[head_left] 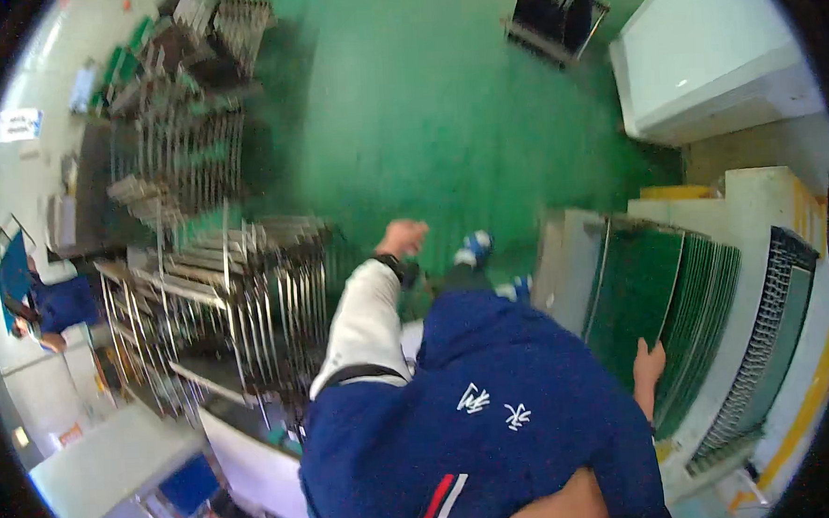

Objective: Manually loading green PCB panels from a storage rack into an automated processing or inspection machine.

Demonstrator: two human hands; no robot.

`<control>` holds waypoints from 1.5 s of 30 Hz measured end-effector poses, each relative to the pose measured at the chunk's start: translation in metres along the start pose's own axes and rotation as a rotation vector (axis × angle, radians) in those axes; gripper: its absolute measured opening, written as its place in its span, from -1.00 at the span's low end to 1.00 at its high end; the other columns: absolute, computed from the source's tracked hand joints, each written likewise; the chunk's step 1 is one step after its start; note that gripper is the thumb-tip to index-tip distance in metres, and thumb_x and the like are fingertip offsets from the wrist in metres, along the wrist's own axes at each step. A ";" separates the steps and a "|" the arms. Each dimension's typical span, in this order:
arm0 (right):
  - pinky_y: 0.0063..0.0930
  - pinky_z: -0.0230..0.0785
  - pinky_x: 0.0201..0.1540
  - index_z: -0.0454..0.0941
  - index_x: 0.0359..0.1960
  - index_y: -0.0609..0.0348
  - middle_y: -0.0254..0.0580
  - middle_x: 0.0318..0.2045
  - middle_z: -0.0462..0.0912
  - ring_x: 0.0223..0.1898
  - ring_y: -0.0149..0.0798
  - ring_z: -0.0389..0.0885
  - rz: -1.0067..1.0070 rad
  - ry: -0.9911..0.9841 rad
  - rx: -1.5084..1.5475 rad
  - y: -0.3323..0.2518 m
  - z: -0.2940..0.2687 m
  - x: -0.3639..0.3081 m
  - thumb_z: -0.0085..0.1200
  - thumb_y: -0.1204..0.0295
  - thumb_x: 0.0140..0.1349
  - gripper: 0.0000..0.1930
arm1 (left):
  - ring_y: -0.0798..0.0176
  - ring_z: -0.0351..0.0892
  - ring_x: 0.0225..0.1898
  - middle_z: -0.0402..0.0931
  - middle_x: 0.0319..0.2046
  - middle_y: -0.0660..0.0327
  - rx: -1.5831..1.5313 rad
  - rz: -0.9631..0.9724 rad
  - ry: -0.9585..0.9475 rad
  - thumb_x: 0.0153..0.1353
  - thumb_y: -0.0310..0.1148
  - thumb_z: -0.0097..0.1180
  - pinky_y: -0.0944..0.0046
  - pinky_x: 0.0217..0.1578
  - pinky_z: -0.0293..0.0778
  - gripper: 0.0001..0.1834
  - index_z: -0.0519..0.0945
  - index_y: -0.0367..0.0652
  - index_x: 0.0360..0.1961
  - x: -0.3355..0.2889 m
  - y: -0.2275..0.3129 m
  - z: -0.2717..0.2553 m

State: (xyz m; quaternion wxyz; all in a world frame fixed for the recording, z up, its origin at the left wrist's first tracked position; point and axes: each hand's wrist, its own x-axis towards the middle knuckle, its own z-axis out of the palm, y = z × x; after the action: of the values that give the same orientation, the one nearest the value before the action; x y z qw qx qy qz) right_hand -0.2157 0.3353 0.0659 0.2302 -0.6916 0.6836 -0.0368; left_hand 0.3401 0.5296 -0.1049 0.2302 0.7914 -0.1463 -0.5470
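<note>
My left hand (404, 238) is held out ahead of my body over the green floor, in a white sleeve with a dark band at the wrist. Its fingers are loosely bent and slightly apart, a little blurred, with nothing seen in them. At my right side, my right hand (649, 361) hangs in front of a row of upright green panels (634, 290), thumb and fingers apart. Whether it touches the panels I cannot tell. Nothing shows in its grasp. My feet in blue-and-white shoes (476, 246) show below, one ahead of the other.
Metal racks with many thin bars (237, 268) line the left side. A large white cabinet (713, 56) stands far right, and a dark slotted rack (557, 17) sits on the green floor (406, 100). Another person in blue (65, 301) is far left, near a white table (116, 462).
</note>
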 end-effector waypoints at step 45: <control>-0.36 0.24 -0.12 0.41 -0.17 0.40 -0.05 -0.25 0.52 -0.23 -0.17 0.45 0.226 -0.006 0.146 0.016 0.007 -0.001 0.02 0.31 0.11 -0.63 | 0.02 0.46 -0.16 0.50 -0.23 0.04 0.372 0.131 -0.733 0.05 -0.15 -0.04 0.12 -0.18 0.35 -0.64 0.49 -0.11 -0.18 0.042 -0.084 0.120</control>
State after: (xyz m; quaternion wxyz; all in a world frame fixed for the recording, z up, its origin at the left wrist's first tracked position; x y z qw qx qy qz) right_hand -0.2278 0.3392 0.0545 0.2847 -0.5917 0.7520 -0.0584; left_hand 0.2419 0.5566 -0.2177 0.0504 0.5615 -0.3650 -0.7409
